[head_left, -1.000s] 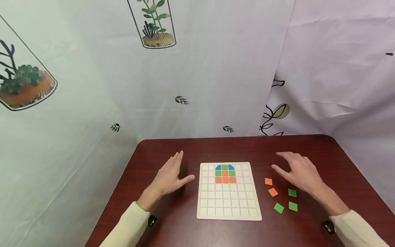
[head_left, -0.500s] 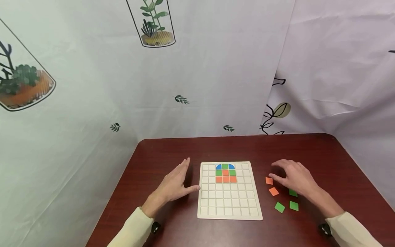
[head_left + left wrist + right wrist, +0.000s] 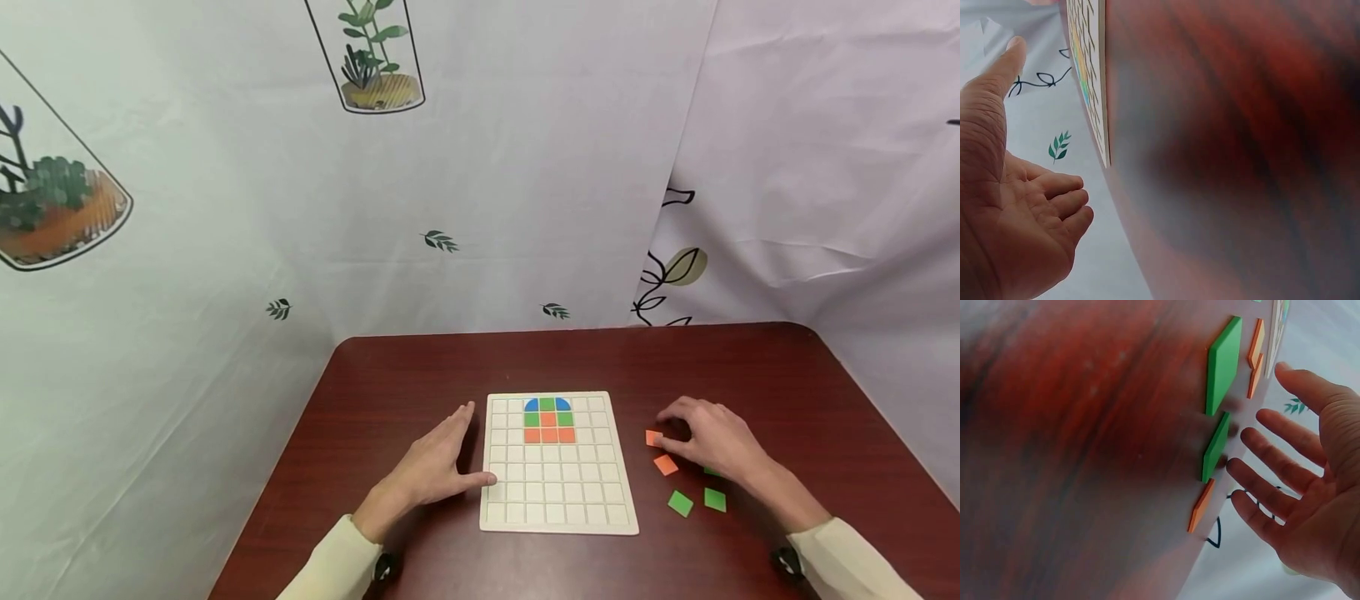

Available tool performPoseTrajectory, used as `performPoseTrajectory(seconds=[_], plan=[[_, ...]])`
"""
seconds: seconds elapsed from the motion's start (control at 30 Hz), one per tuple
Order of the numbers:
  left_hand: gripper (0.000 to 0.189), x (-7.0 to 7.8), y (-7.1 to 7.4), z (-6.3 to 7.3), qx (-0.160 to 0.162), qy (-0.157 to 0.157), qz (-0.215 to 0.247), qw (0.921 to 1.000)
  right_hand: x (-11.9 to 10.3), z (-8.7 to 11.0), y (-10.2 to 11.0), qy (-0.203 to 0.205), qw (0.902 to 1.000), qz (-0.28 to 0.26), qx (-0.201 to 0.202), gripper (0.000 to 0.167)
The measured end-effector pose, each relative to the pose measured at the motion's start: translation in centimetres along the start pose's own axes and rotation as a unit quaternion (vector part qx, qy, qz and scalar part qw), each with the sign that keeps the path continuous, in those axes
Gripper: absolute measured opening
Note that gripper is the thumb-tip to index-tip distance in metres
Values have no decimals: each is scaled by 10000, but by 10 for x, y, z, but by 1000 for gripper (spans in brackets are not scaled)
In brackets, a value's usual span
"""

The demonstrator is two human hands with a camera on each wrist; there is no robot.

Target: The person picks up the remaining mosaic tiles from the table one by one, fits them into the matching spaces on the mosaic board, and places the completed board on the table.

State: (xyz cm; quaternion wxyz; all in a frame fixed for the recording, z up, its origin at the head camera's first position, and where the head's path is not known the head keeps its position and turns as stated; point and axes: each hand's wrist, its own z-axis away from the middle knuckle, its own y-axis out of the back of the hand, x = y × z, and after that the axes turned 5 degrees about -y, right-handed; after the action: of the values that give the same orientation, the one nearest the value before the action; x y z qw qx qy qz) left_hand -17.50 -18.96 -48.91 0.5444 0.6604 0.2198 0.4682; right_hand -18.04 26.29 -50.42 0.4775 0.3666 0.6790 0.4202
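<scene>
Both hands have shifted since half a second ago: the left hand (image 3: 433, 469) sits nearer the close end of the board (image 3: 558, 490), and the right hand (image 3: 712, 433) has drawn in on the far orange tile (image 3: 649, 437). From my remote post I record the left thumb spread wide of its fingers, its tip over the board's left edge; contact I cannot confirm. On the right, fingers and thumb stand apart, the thumb tip overlapping the far orange tile; I cannot tell whether it touches. Mid-worktop (image 3: 450, 367), the board carries a tile pattern (image 3: 548, 420) along its far edge. Between the board and the worktop's right edge I find the near orange tile (image 3: 666, 465) and green tiles (image 3: 715, 499).
</scene>
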Motion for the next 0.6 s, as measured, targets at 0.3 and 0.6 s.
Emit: performPoseTrajectory(seconds=[0.3, 0.6], plan=[[127, 0, -10, 2, -148, -65, -24, 9999, 0, 0, -3, -26, 9999, 53, -120, 33], [129, 3, -15, 4, -257, -128, 38, 9996, 0, 0, -6, -27, 9999, 117, -105, 31]])
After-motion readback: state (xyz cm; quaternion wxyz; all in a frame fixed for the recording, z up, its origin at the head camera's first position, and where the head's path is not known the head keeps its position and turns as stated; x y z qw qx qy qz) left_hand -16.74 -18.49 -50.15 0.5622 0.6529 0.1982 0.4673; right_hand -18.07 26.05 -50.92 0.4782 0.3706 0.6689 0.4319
